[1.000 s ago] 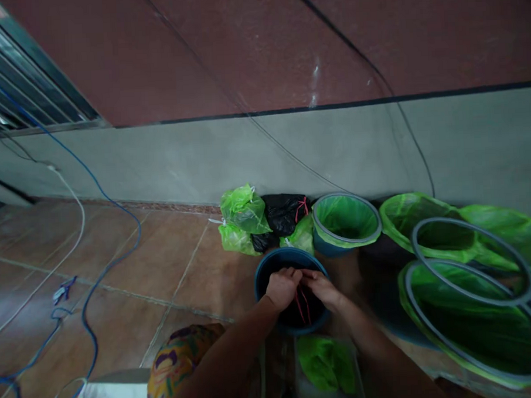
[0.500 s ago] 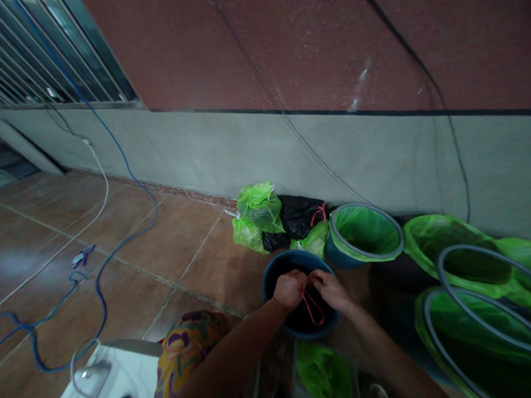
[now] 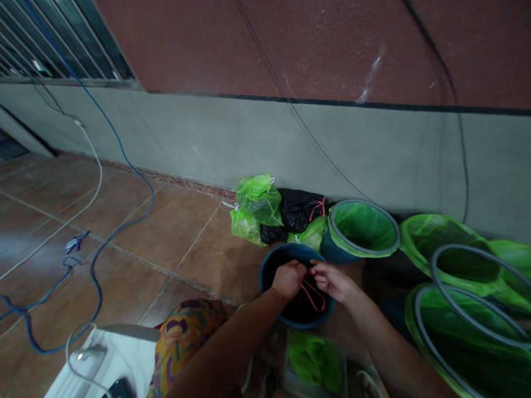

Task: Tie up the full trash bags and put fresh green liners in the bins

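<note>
My left hand (image 3: pixel 289 280) is closed in a fist over a dark blue bucket (image 3: pixel 265 269), gripping a red drawstring (image 3: pixel 316 306) whose loop hangs below the fingers. Dark material inside the bucket looks like a black bag, though it is too dim to make out fully. Close beside it, my right hand (image 3: pixel 334 281) has its fingertips bent in a loose pinch by the left fingers. Whatever lies between those fingertips is too small to name.
Tied green bags (image 3: pixel 259 200) and a black bag (image 3: pixel 300 209) lie by the wall. Green-lined bins (image 3: pixel 366 227) stand at right, with a loose grey ring (image 3: pixel 436 268). A clear container (image 3: pixel 295 376) holds green plastic. A blue cable (image 3: pixel 126 222) crosses the tiles.
My right hand has drawn slightly away from the left, and its fingers have loosened apart a little. The left fist keeps the red drawstring. The camera view has shifted slightly.
</note>
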Demonstrator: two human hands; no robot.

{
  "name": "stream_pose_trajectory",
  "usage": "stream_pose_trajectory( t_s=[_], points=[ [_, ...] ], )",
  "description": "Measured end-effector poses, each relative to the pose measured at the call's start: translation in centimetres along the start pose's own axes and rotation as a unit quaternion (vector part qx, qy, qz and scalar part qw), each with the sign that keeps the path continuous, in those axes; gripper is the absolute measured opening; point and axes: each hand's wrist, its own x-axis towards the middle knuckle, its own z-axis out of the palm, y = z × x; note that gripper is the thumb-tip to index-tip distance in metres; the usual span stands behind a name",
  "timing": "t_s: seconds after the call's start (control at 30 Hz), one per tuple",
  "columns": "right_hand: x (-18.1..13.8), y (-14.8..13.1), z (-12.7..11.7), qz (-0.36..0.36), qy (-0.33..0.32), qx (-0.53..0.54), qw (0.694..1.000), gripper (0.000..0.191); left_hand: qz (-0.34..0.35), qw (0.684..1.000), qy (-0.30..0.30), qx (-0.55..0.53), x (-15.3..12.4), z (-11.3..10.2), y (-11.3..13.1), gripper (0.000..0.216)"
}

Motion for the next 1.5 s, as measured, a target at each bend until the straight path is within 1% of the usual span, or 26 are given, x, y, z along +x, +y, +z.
stream_pose_trajectory(
  t_s=[0.03,0.1,0.13,0.2,0.27,0.33,0.4,0.53,0.6,0.63,0.67,0.7,0.73,0.77,0.83,1.0,1.1,1.17,1.27,1.33,1.4,1.43,1.5],
  points=[
    [-0.2,-0.1,-0.1,0.013,-0.021,0.026,0.999,0.031,0.003,1.000,0.000,0.000,0.0,-0.1,0.1,0.030],
    [-0.5,-0.2,-0.2,0.020,-0.042,0.025,0.999,0.027,0.008,1.000,0.000,-0.003,0.0,-0.1,0.2,0.030],
    [-0.7,-0.2,-0.3,0.012,-0.033,0.001,0.999,0.028,0.010,1.000,-0.001,-0.007,0.0,-0.1,0.2,0.030],
    [-0.9,-0.5,-0.4,-0.032,0.016,-0.073,0.997,0.036,0.007,1.000,-0.004,-0.017,0.0,0.0,0.1,0.029],
    [-0.9,-0.9,-0.7,-0.099,0.067,-0.164,0.979,0.045,-0.005,1.000,-0.010,-0.024,-0.1,0.2,-0.2,0.027],
    [-0.7,-1.6,-1.3,-0.156,0.083,-0.268,0.947,0.043,-0.017,0.999,-0.013,-0.025,-0.2,0.4,-0.5,0.026],
    [-0.5,-2.3,-1.9,-0.191,0.077,-0.368,0.907,0.036,-0.019,0.999,-0.012,-0.023,-0.2,0.5,-0.7,0.027],
    [-0.9,-2.6,-2.9,-0.204,0.070,-0.530,0.820,0.027,-0.019,0.999,-0.006,-0.029,-0.1,0.6,-0.7,0.031],
    [-1.4,-2.2,-3.0,-0.207,0.049,-0.608,0.765,0.018,-0.027,0.999,-0.013,-0.027,0.0,0.6,-0.7,0.031],
    [-1.6,-2.0,-2.9,-0.211,0.035,-0.641,0.737,0.019,-0.031,0.999,-0.017,-0.023,0.0,0.6,-0.6,0.031],
    [-1.8,-1.7,-2.9,-0.216,0.023,-0.667,0.713,0.023,-0.032,0.999,-0.022,-0.016,0.0,0.5,-0.6,0.031],
    [-1.9,-1.5,-2.8,-0.219,0.015,-0.686,0.694,0.028,-0.032,0.999,-0.026,-0.009,-0.1,0.3,-0.6,0.032],
    [-2.0,-1.2,-2.7,-0.220,0.015,-0.698,0.682,0.031,-0.031,0.999,-0.029,-0.003,-0.1,0.0,-0.6,0.033],
    [-2.0,-1.1,-2.6,-0.220,0.018,-0.703,0.676,0.032,-0.030,0.999,-0.032,0.003,-0.2,-0.3,-0.6,0.034],
    [-2.0,-0.8,-2.5,-0.213,0.037,-0.704,0.676,0.033,-0.026,0.999,-0.041,0.011,-0.4,-1.1,-0.6,0.034],
    [-1.7,0.0,-2.6,-0.170,0.097,-0.689,0.698,0.029,-0.011,0.996,-0.070,0.047,-0.8,-2.7,-0.7,0.033],
    [-1.7,0.8,-2.7,-0.157,0.116,-0.668,0.718,0.029,-0.029,0.994,-0.079,0.064,-1.2,-2.8,-0.6,0.035],
    [-1.8,1.2,-2.6,-0.152,0.113,-0.655,0.731,0.029,-0.043,0.994,-0.076,0.066,-1.5,-2.8,-0.6,0.032],
    [-1.9,1.3,-2.4,-0.139,0.107,-0.655,0.735,0.029,-0.083,0.994,-0.054,0.034,-1.6,-2.6,-0.5,0.026],
    [-1.9,1.1,-2.3,-0.132,0.106,-0.658,0.734,0.028,-0.133,0.990,-0.028,-0.041,-1.3,-2.3,-0.5,0.022],
    [-2.1,0.8,-2.0,-0.134,0.104,-0.653,0.739,0.028,-0.171,0.970,-0.011,-0.173,-0.8,-1.9,-0.6,0.021],
    [-2.1,0.7,-1.9,-0.137,0.103,-0.644,0.746,0.029,-0.181,0.950,-0.006,-0.254,-0.6,-1.6,-0.6,0.023],
    [-2.3,0.5,-1.8,-0.150,0.102,-0.620,0.763,0.030,-0.190,0.892,-0.004,-0.410,-0.3,-1.1,-0.7,0.027]
  ],
)
